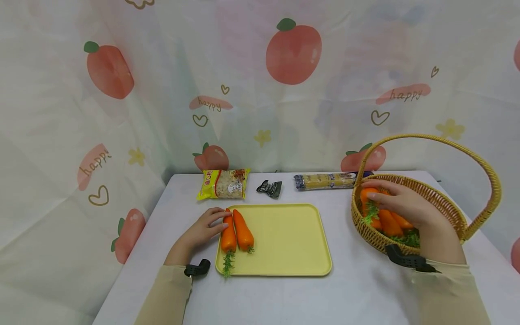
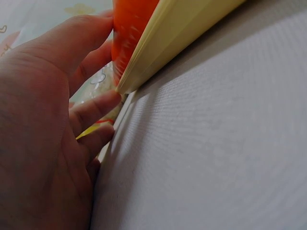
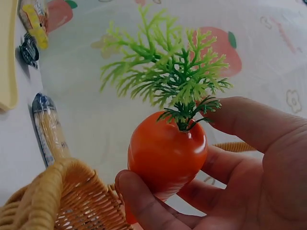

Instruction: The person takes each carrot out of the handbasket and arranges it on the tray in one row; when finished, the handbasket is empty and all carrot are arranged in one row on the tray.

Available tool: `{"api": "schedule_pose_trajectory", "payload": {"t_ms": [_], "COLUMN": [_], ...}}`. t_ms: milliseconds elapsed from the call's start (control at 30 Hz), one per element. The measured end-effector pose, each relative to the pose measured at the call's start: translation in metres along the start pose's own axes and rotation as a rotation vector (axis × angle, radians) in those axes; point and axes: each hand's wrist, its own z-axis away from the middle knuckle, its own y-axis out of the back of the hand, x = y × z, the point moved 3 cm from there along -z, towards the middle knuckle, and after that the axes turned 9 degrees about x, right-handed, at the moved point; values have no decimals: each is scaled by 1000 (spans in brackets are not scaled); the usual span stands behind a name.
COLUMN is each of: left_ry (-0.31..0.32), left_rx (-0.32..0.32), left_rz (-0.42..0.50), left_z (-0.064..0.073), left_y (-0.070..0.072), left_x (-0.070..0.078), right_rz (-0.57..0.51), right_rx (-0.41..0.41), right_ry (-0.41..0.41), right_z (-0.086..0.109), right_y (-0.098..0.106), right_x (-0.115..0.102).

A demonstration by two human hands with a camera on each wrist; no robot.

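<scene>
On the left side of the yellow tray point(image 1: 284, 239) lie two orange carrots; the outer carrot point(image 1: 228, 237) has a long green top, and the inner carrot point(image 1: 243, 230) leans beside it. My left hand point(image 1: 205, 228) touches the outer carrot near its narrow end, thumb and forefinger against it, the other fingers at the tray's edge in the left wrist view. At the wicker basket point(image 1: 457, 212), my right hand point(image 1: 406, 203) grips another carrot point(image 3: 168, 153) between thumb and fingers, its leafy top toward the wrist camera. More carrots point(image 1: 391, 223) lie beneath that hand inside the basket.
Behind the tray lie a yellow-edged clear food packet point(image 1: 227, 184), a small dark packet point(image 1: 270, 188) and a long pack of noodles point(image 1: 327, 180). The basket's tall handle point(image 1: 483, 169) arches over the right hand. A printed curtain point(image 1: 243, 67) hangs behind the white table point(image 1: 345, 293).
</scene>
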Motion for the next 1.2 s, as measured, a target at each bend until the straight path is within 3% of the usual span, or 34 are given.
{"api": "schedule_pose_trajectory", "payload": {"t_ms": [100, 333, 700, 1200], "left_ry": [5, 16, 10, 0], "left_rx": [0, -7, -4, 0], "left_rz": [3, -1, 16, 11], "left_z": [0, 0, 0, -3], "left_y": [0, 0, 0, -1], "left_x": [1, 0, 0, -3], "right_rz": [-11, -6, -84, -44], "right_rx": [0, -18, -24, 13], "right_ry": [23, -8, 35, 86], "right_z": [0, -2, 0, -2], "right_y": [-3, -10, -16, -37], "right_x": [-5, -11, -29, -49]}}
